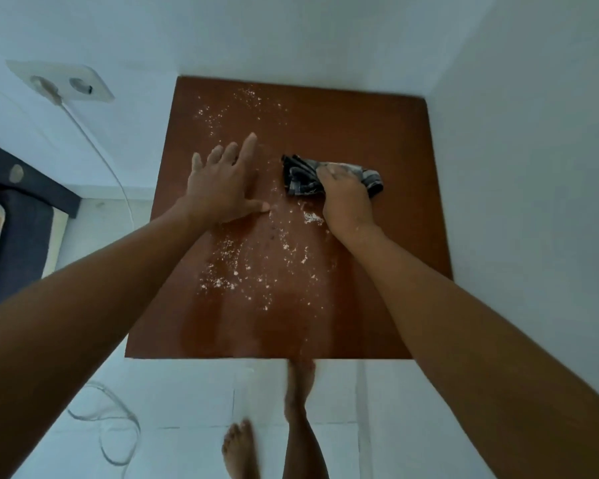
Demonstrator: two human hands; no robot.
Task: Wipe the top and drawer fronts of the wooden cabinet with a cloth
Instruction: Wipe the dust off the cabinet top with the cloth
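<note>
I'm looking into a home, likely a bedroom corner: white walls (325, 36) meet at 12 o'clock behind a wooden cabinet (360, 133), a socket (63, 81) with a cord (101, 146) sits at 10, dark bedding (18, 216) at 9, and bare feet (239, 447) stand on white tiles (187, 392) at 6.

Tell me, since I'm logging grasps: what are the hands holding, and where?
The right hand grips the bunched dark plaid cloth around its middle. The left hand holds nothing, spread flat.

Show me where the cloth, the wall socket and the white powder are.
cloth (301, 178): head view, dark folded part left of the hand.
wall socket (80, 85): head view, right outlet.
white powder (312, 217): head view, thick clump.
</note>
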